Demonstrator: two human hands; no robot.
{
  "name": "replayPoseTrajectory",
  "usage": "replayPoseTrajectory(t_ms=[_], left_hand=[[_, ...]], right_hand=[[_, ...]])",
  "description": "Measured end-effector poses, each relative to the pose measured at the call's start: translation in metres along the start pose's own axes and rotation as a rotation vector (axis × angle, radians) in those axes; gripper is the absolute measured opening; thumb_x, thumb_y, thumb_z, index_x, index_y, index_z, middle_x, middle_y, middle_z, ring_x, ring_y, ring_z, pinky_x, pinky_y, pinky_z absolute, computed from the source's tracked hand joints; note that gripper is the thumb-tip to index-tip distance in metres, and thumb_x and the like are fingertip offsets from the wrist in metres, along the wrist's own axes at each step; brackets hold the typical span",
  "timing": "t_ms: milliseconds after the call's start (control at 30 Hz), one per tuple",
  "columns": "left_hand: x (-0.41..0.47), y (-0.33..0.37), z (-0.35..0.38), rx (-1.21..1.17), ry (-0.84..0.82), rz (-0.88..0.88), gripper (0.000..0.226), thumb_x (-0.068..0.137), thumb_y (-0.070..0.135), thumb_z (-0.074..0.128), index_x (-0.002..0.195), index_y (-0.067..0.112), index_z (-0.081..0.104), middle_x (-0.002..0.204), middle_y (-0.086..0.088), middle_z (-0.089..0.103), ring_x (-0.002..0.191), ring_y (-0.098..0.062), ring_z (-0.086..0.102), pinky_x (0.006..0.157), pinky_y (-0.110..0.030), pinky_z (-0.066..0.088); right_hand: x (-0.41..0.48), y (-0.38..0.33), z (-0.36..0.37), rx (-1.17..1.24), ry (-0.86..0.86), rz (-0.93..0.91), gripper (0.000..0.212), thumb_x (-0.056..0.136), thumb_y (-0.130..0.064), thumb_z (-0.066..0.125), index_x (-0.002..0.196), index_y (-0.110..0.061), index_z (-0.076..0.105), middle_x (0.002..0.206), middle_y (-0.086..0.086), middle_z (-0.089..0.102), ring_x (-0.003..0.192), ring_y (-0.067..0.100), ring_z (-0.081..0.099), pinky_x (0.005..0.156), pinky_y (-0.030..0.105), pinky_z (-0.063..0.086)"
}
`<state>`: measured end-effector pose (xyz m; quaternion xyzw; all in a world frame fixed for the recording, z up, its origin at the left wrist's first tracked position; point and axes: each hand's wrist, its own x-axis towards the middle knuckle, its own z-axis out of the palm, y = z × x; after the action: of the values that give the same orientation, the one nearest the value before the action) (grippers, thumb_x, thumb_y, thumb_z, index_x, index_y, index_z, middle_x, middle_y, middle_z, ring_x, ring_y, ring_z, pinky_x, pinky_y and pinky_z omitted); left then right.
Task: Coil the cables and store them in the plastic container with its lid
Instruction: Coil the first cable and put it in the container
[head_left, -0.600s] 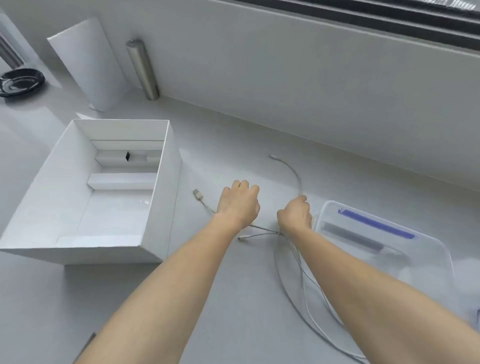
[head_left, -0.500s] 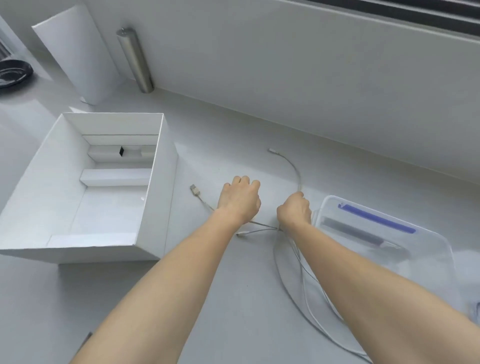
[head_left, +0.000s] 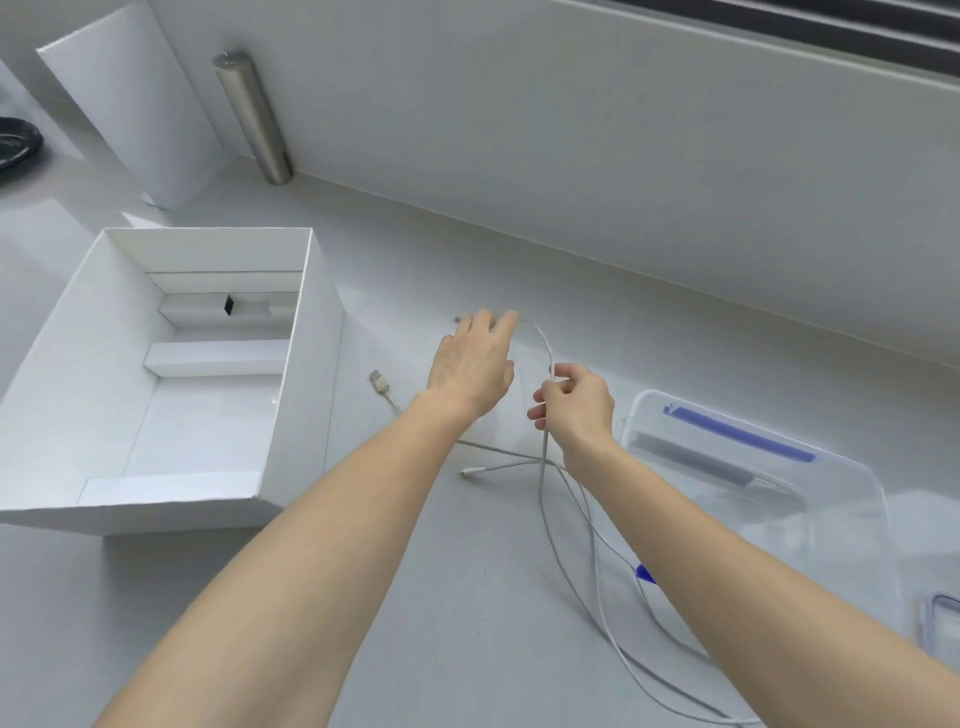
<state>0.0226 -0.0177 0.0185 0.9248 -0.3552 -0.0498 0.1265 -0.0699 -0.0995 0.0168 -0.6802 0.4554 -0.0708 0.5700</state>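
We're starting the coil at centre frame, right hand (head_left: 574, 402) pinching the white cable (head_left: 544, 478), left hand (head_left: 475, 364) open reaching its far end.

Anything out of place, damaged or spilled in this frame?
Nothing damaged or spilled. The white cables lie loose and crossed over each other on the counter, not yet coiled. The right hand pinches one strand; the clear plastic container holds no cable.

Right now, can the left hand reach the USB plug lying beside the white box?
Probably yes. The left hand hovers open just right of the USB plug, with only bare counter between them; the white box stands further left.
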Motion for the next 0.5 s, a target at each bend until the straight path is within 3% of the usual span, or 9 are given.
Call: replayPoseTrajectory(t_ms=[200, 333, 500], left_hand=[[-0.001, 0.009, -0.014, -0.037, 0.020, 0.025, 0.044, 0.091, 0.025, 0.051, 0.133, 0.015, 0.039, 0.124, -0.011, 0.046, 0.110, -0.030, 0.046, 0.074, -0.037, 0.041], [-0.011, 0.013, -0.018, -0.097, 0.040, 0.054, 0.026, 0.096, 0.025, 0.044, 0.114, 0.010, 0.057, 0.113, -0.010, 0.053, 0.105, -0.029, 0.051, 0.073, -0.039, 0.044], [-0.024, 0.023, -0.031, -0.182, 0.162, 0.062, 0.032, 0.091, 0.030, 0.055, 0.114, 0.009, 0.048, 0.112, -0.008, 0.055, 0.100, -0.026, 0.052, 0.072, -0.040, 0.046]], right_hand=[[-0.025, -0.015, -0.027, -0.020, -0.089, -0.161, 0.027, 0.092, -0.008, 0.045, 0.117, -0.009, 0.056, 0.077, 0.005, 0.062, 0.058, 0.016, 0.060, 0.056, 0.025, 0.047], [-0.042, -0.023, -0.053, 0.025, -0.132, -0.217, 0.023, 0.092, -0.006, 0.048, 0.113, -0.009, 0.058, 0.072, 0.004, 0.060, 0.058, 0.016, 0.059, 0.056, 0.025, 0.048], [-0.060, -0.028, -0.083, 0.059, -0.189, -0.268, 0.022, 0.093, -0.005, 0.049, 0.110, -0.012, 0.061, 0.072, 0.005, 0.061, 0.056, 0.013, 0.059, 0.056, 0.024, 0.050]])
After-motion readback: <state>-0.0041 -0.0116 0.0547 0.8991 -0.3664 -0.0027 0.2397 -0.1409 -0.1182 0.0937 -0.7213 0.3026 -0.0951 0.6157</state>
